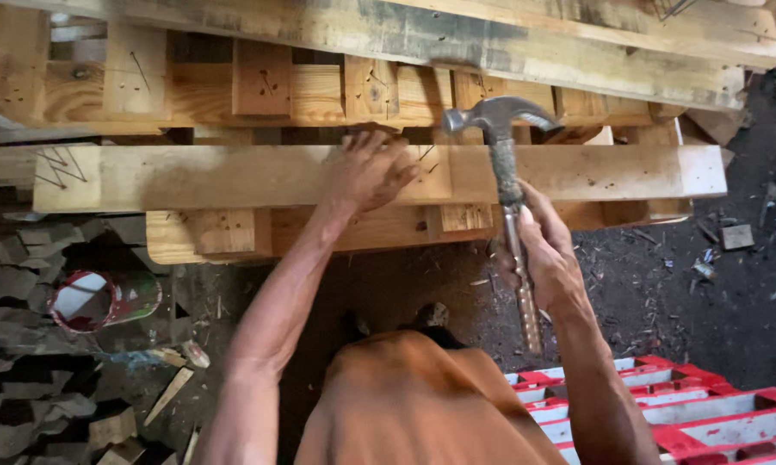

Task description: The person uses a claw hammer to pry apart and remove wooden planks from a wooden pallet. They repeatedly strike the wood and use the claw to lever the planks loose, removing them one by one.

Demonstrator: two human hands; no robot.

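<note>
Dark, gritty ground [663,293] lay under you, littered with wood chips and scraps, and a stack of rough wooden pallets [233,86] filled the upper part of the view. You sat or crouched facing that stack, your knee in orange cloth [414,396] at the bottom of the view.

Your right hand [547,254] was wrapped shut around the handle of a claw hammer [507,181]. The hammer stood nearly upright in the view, its long axis running from the grip end near your knee up to the steel head at the top. The head lay crosswise to the handle, striking face pointing left and curved claw pointing right, and it sat in front of the gap between the top pallet boards and the long plank [577,172] below.

Your left hand [369,170] rested on that plank, just left of the hammer head, fingers bent and bunched toward the plank's upper edge; whether they pinched a nail you could not tell from this view. Thin nails stuck out of the wood blocks above.

To your left stood a red and white paint can [104,301] beside a heap of grey wood offcuts [18,284]. A red plastic crate [706,413] lay at your lower right.
</note>
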